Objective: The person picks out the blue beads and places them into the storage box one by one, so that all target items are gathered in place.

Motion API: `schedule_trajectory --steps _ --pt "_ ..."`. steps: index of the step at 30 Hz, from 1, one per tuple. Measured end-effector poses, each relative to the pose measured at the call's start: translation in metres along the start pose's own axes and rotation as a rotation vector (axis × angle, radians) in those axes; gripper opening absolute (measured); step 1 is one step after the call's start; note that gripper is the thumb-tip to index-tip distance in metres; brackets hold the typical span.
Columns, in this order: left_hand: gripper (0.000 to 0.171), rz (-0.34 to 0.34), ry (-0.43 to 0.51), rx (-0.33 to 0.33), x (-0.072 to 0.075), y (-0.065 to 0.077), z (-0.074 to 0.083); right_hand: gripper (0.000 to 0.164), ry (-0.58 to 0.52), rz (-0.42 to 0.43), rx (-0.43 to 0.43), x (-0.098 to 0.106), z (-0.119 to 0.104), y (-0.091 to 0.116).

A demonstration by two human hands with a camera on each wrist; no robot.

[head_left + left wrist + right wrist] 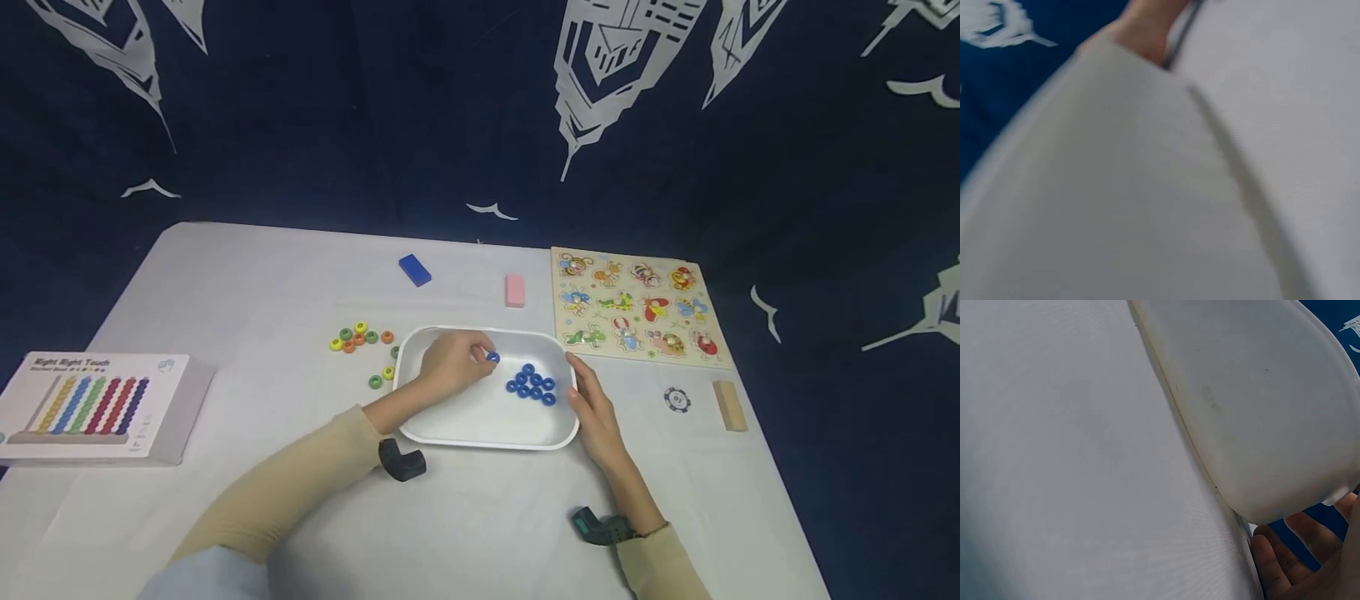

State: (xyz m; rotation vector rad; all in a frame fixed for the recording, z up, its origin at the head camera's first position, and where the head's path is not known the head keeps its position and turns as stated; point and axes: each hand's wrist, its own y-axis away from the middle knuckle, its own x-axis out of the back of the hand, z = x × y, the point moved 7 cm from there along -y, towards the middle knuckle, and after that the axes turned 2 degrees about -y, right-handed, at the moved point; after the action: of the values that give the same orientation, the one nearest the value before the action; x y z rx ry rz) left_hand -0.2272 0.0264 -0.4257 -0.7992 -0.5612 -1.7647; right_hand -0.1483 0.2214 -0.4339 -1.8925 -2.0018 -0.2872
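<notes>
Over the white tray (450,427), my left hand (452,363) pinches a blue bead (492,357) between thumb and fingertips. Several more blue beads (536,392) lie grouped in the tray's right half. My right hand (596,412) holds the tray's right end, fingers at the rim and outer wall. From the right wrist view, the fingers (1313,534) show against the underside of the tray's corner, beside its outer wall (1260,425). In the left wrist view the sleeve (1116,175) fills most of the picture and hides the fingers.
Green, yellow and orange beads (358,338) lie left of the tray. Behind it are a blue block (415,270) and a pink block (514,291). An insect puzzle board (637,308), a poker chip (677,400) and a wooden block (729,406) sit right; a bead-toy box (97,408) left.
</notes>
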Motion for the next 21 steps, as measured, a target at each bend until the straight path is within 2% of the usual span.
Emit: schedule_trajectory --steps 4,9,15,21 --pt "0.020 -0.042 -0.014 -0.027 -0.021 -0.009 0.005 0.047 0.011 -0.004 0.002 0.000 -0.001 0.001" --pt "0.019 -0.070 0.013 -0.022 -0.036 -0.015 0.007 0.048 -0.003 -0.006 0.008 0.002 0.005 0.000" --pt "0.020 -0.109 0.030 0.003 -0.044 -0.017 0.007 0.050 0.008 0.002 0.023 0.005 0.030 -0.005" --pt "0.028 -0.179 0.027 0.019 -0.045 -0.014 0.009 0.049 0.015 0.003 0.044 0.004 0.032 -0.005"
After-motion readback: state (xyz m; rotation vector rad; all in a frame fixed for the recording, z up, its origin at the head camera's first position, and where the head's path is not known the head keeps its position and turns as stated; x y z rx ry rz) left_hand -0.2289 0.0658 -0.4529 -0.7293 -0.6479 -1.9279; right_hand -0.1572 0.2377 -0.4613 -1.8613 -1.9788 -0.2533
